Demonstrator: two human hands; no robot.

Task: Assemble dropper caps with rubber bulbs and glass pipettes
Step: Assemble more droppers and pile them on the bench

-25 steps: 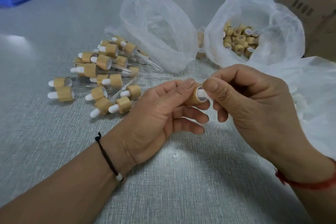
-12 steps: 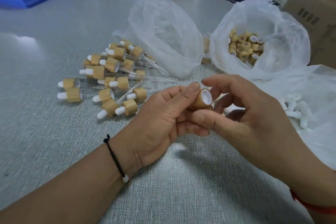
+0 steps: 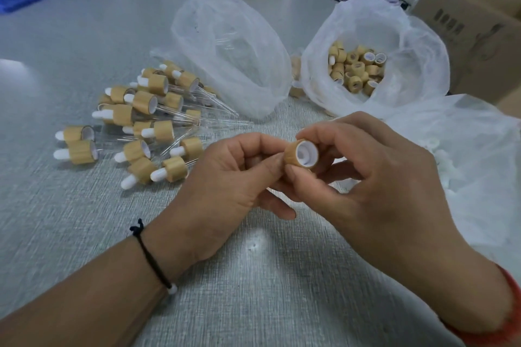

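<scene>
Both hands (image 3: 225, 189) (image 3: 375, 194) pinch 1 dropper cap (image 3: 300, 153)

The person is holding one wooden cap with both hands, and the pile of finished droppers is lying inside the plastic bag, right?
Not quite. Both the left hand and right hand do hold the wooden cap, but the head view shows the finished droppers lying loose on the table, beside the plastic bag, not inside it.

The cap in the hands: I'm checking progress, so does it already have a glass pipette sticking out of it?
No, the cap shows only its white open inside, with no glass tube protruding.
</scene>
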